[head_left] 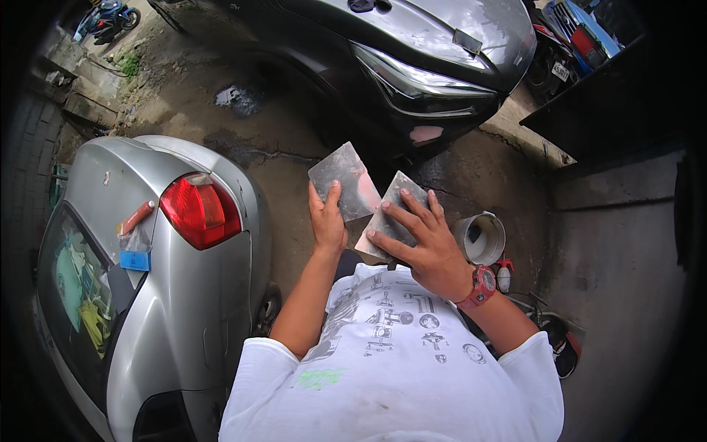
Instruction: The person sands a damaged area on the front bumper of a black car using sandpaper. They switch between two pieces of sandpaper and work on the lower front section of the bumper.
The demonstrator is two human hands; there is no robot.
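My left hand (pixel 329 221) grips a flat grey plate (pixel 335 177) from its near left side, thumb on top. Pink putty (pixel 365 193) is smeared along the right part of that plate. In my right hand (pixel 423 239) is a second grey rectangular plate (pixel 401 193), its fingers spread over the upper face. The two plates meet or overlap at a corner in front of my chest; whether they press together cannot be made out. A similar pink patch (pixel 426 134) shows on the dark car's bumper ahead.
A silver car (pixel 177 295) with a red tail light (pixel 200 211) stands close at left. On it lie a red-orange tube (pixel 137 216) and a blue piece (pixel 135 260). A dark grey car (pixel 412 74) is ahead. A pale bucket (pixel 482 239) sits at right near a wall (pixel 618 258).
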